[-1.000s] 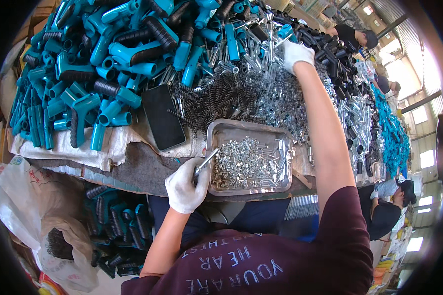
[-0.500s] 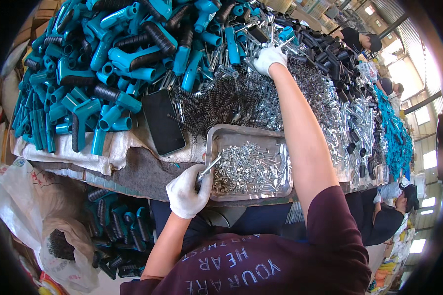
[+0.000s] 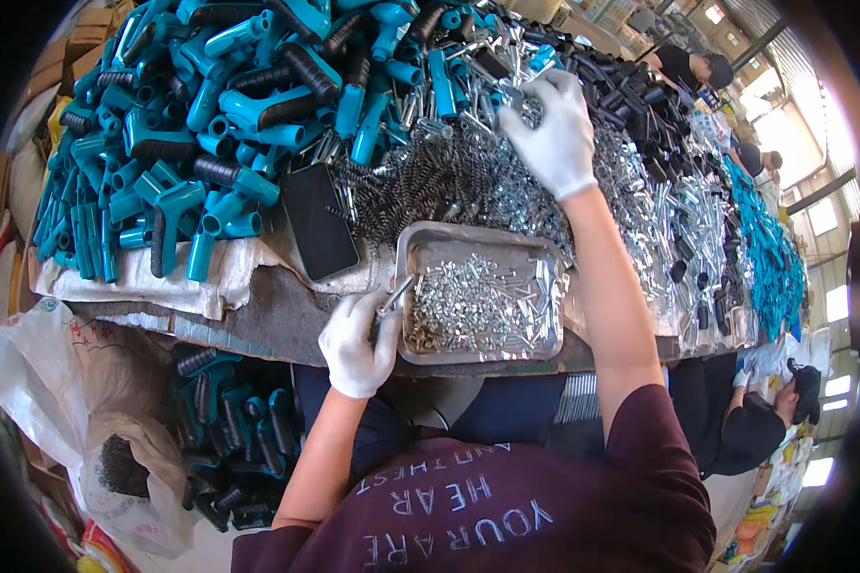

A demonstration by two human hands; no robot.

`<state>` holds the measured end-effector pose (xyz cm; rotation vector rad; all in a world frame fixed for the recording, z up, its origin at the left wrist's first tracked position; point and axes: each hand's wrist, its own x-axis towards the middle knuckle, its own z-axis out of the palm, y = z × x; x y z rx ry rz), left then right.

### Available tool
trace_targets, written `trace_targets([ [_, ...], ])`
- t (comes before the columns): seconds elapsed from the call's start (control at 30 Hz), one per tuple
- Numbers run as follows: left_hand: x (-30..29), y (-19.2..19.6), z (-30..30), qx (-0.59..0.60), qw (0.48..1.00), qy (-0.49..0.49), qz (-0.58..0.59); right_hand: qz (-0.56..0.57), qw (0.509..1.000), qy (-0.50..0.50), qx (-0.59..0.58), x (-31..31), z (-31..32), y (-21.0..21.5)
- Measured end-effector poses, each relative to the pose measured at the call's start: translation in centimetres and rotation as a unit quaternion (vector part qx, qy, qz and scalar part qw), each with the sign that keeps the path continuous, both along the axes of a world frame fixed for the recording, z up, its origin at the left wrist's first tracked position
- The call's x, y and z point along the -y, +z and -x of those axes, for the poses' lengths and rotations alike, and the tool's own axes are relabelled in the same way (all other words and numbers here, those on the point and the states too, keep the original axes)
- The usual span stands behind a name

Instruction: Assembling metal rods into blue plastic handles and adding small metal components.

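My left hand (image 3: pixel 360 344), in a white glove, is closed around a short silver metal rod (image 3: pixel 397 294) whose end sticks up past the fingers. It is beside the left rim of a metal tray (image 3: pixel 412 353) that holds many small silver screws and pins (image 3: pixel 478 304). My right hand (image 3: pixel 556 137), gloved too, is stretched out above the heap of small shiny metal parts (image 3: pixel 621 205). Its fingers curve with the thumb apart, and I see nothing between them. Dark coil springs (image 3: pixel 420 186) lie to its left.
Teal and black pistol-shaped handles (image 3: pixel 258 105) are heaped at the far left. A black phone (image 3: pixel 319 222) lies by the springs. Black sleeves (image 3: pixel 631 105) are piled at the far right. More handles (image 3: pixel 234 420) sit below the table. Other people (image 3: pixel 755 420) work at the right.
My right hand has drawn back a little toward me and risen off the parts, its thumb spreading. My left hand still holds the rod by the tray. The view has shifted slightly.
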<state>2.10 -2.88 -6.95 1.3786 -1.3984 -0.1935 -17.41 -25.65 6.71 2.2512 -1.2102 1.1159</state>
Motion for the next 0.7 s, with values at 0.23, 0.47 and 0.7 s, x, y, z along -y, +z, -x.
trace_targets([
  [0.23, -1.9, 4.7, 0.1, -0.365, 0.914, -0.109, -0.137, -0.475, 0.747, 0.19, 0.424, -16.7, 3.0, -5.1],
  [0.47, -1.5, 8.3, 3.7, -0.318, 0.925, -0.179, -0.107, -0.551, 0.556, 0.245, 0.572, -23.5, 2.0, -8.0],
  [0.7, -2.0, 10.1, 5.9, 0.035, 0.961, -0.242, -0.127, -0.695, 0.334, 0.205, 0.602, -26.4, 2.7, -8.6],
])
